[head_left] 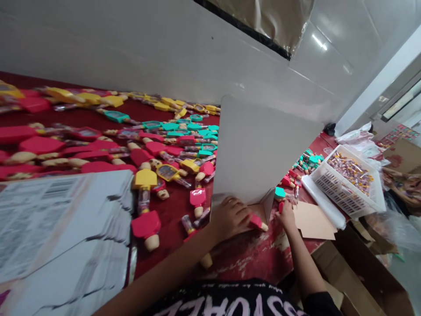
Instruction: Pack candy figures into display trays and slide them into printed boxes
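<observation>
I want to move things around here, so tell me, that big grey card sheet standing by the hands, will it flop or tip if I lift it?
The grey card sheet stands flat and unbowed, so it is probably fairly stiff. It looks thin, so likely light. The left hand steadies its base, so it may tip if released.

Our left hand (230, 217) and right hand (287, 215) rest near the upright card box (259, 153) on our table (250, 256). Toys (144, 153) spread far left, flat cartons (62, 237) stack near left, and the basket (348, 182) sits right.
</observation>
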Demonstrator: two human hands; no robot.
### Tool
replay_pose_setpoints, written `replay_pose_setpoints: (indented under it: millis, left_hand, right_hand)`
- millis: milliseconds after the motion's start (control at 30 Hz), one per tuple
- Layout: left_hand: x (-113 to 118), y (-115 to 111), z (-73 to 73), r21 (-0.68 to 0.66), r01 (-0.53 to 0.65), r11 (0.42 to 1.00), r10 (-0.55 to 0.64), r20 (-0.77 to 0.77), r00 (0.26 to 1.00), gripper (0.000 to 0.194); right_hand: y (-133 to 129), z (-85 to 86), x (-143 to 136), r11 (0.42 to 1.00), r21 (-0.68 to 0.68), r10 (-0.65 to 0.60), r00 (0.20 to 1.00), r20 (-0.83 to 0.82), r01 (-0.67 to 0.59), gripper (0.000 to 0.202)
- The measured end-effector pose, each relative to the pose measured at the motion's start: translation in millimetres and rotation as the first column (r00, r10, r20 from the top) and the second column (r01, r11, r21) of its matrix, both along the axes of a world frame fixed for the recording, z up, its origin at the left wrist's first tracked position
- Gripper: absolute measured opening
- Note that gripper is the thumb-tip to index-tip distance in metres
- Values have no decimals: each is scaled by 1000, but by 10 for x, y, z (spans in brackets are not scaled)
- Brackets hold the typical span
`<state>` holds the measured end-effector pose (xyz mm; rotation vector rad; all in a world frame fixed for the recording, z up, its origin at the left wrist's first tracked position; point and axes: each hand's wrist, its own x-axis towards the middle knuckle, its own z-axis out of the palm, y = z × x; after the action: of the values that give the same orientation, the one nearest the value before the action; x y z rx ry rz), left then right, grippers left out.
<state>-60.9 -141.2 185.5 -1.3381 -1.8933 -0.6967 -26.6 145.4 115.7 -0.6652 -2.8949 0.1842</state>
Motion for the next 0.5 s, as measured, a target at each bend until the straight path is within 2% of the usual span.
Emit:
replay_pose_setpoints:
  millis: [100, 133, 200, 267, 333, 400, 467, 500]
  left_hand:
    - [199, 76, -284, -129, 190, 973, -181, 79, 980, 44]
    - [255, 134, -385, -197, 213, 957, -199, 90, 976, 52]
    - [310, 285, -565, -301, 158, 940, -128, 117, 985, 56]
    - [287, 451, -677, -375, 80, 924, -14, 175, 984, 54]
    - [225, 586, -691, -451, 54, 891, 64, 242, 968, 52]
    - [177, 637, -626, -488, 61, 871, 89, 279, 956, 43]
    - [173, 563, -547, -475, 67, 877, 82, 287, 954, 33]
    - [188, 477, -531, -425, 79, 902, 56, 297, 953, 30]
  right_hand:
    - [-104, 16, 108, 999, -26, -21, 999, 43, 22, 74]
    - [-139, 21, 132, 999, -29, -30, 997, 65, 32, 76]
    - [-199, 31, 156, 997, -37, -63, 991, 121, 68, 75]
    - [-235, 51, 152, 992, -50, -108, 980, 170, 118, 69]
    - [-247, 82, 137, 985, -65, -147, 971, 189, 161, 66]
    - [-244, 126, 141, 979, -84, -169, 970, 175, 186, 62]
    - [-235, 181, 197, 977, -125, -152, 978, 140, 170, 48]
    - [-230, 216, 253, 978, -151, -128, 985, 114, 144, 37]
